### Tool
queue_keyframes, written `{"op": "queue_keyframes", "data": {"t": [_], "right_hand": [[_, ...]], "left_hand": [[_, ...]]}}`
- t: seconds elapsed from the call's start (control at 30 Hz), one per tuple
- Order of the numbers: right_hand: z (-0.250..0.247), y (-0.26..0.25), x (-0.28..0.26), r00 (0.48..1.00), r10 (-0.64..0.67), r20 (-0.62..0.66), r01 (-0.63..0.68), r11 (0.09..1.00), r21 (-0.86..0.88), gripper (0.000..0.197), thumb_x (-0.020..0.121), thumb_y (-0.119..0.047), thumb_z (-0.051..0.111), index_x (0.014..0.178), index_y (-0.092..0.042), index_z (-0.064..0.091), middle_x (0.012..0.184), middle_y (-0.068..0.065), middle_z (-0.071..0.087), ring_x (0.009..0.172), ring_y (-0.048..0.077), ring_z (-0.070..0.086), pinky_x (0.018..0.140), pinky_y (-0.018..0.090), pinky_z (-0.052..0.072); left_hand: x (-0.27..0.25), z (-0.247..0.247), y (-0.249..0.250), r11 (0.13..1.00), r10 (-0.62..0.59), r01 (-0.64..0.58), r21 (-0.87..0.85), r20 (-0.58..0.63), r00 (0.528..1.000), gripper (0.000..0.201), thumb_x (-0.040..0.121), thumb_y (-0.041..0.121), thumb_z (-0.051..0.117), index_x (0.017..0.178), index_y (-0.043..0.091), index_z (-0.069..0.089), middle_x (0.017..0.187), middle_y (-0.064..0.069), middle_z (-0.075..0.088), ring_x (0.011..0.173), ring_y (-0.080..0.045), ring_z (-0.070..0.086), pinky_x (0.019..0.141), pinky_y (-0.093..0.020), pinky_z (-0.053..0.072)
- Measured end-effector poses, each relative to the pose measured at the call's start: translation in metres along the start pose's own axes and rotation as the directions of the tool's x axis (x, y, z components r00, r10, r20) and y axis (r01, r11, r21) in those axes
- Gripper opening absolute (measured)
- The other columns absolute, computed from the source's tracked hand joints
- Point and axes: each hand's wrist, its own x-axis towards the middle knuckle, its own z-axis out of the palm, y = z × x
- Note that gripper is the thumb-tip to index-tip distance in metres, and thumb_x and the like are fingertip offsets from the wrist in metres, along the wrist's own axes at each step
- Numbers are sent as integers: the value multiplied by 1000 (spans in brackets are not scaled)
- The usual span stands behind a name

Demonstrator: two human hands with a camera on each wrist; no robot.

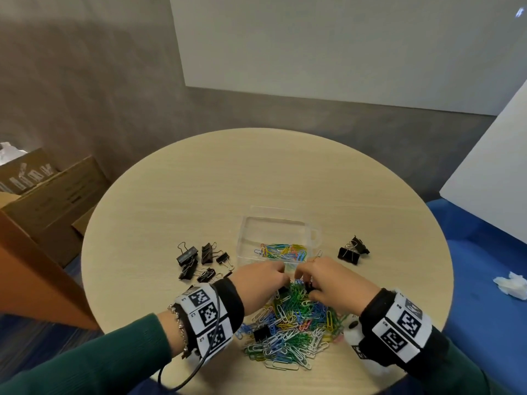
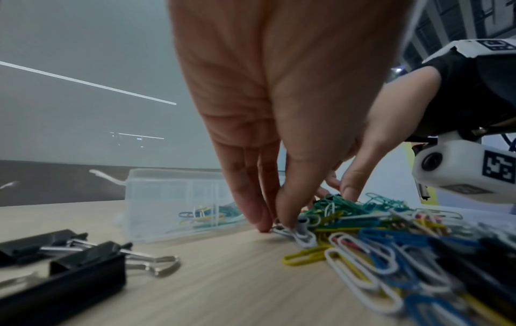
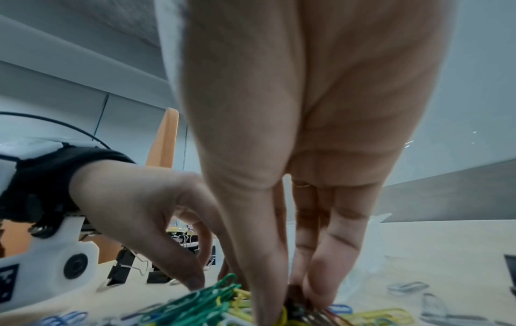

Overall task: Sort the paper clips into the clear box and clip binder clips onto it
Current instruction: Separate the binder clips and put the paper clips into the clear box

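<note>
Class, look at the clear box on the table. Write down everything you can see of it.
The clear box is a shallow rectangular container of see-through plastic, open on top, standing flat on the round table just beyond both hands. A small tab sticks out from its right side. Coloured paper clips lie in its near half; the far half looks bare. No binder clip is on its walls. Whether the fingers touch its near wall cannot be told.

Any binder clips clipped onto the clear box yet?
No. In the head view the clear box has bare walls, and the binder clips lie loose on the table to either side of it.
</note>
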Motion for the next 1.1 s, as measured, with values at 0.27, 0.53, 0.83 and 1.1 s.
{"op": "queue_keyframes", "data": {"t": [0.27, 0.53, 0.83, 1.1], "right_hand": [[-10, 1, -4, 999, 17, -39, -19, 999, -49, 21, 81, -18, 66, 101, -21, 65, 96, -5, 46, 83, 15, 55, 69, 26, 44], [-26, 4, -9, 999, 0, -49, 0, 1000, 1, 25, 82, -17, 64, 107, -18, 67, 96, -4, 48, 81, 8, 48, 72, 20, 40], [-27, 3, -10, 1000, -13, -12, 13, 999, 40, 26, 83, -16, 64, 109, -19, 66, 93, -10, 42, 67, -10, 39, 65, 12, 34], [-27, 2, -11, 999, -33, -23, 35, 998, 55, 23, 84, -20, 63, 107, -18, 67, 86, -16, 39, 66, -12, 39, 60, 7, 29]], "left_hand": [[2, -2, -3, 996, -37, 37, -79, 10, 999, 22, 91, 11, 58, 112, 15, 59, 108, -7, 56, 95, -28, 58, 73, -35, 42], [-4, -3, -11, 982, -65, 72, -176, 45, 997, 25, 85, 31, 66, 105, 19, 58, 109, -1, 52, 95, -22, 57, 67, -29, 36], [-8, -1, -13, 990, -74, 77, -116, 36, 997, 30, 86, 38, 65, 110, 24, 55, 115, 2, 48, 96, -20, 56, 67, -29, 39], [-10, 2, -20, 987, -80, 90, -131, 76, 994, 19, 87, 34, 63, 100, 21, 59, 106, 3, 54, 94, -18, 55, 71, -32, 45]]}}
